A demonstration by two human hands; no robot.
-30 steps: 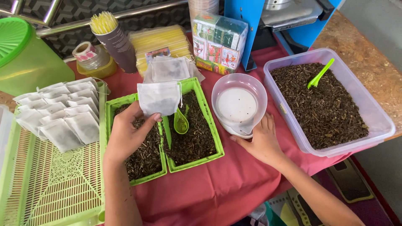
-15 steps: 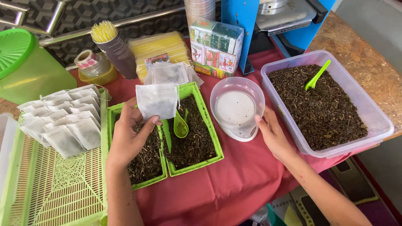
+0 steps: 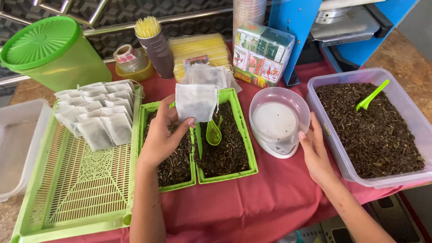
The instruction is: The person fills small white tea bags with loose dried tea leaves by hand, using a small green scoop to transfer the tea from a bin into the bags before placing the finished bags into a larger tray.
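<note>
Worktop (image 3: 252,211) draped in red cloth; directly on it: green slatted tray (image 3: 72,193), two green trays of dried leaves (image 3: 245,173), white scale (image 3: 279,123), clear tub of leaves (image 3: 373,128), green lidded jug (image 3: 54,54), clear box (image 3: 18,144).

A round green plastic container with a ribbed lid (image 3: 47,51) stands far up and left of the left hand. Just beside that hand, to its left, a flat green lattice tray (image 3: 76,189) carries rows of filled white paper bags (image 3: 96,114). Beyond the tray lies a clear empty plastic tub (image 3: 18,144). Above the left hand stand a dark cup of yellow sticks (image 3: 153,42), a roll of tape on a yellow jar (image 3: 128,60) and a yellow packet stack (image 3: 200,45). Right of the right hand, a large clear plastic bin of dark dried leaves (image 3: 373,126) holds a green plastic scoop (image 3: 371,95). Up from it sit small printed cartons (image 3: 261,56) and a blue metal machine (image 3: 315,22), all on the red-clothed desk (image 3: 270,207)
</note>
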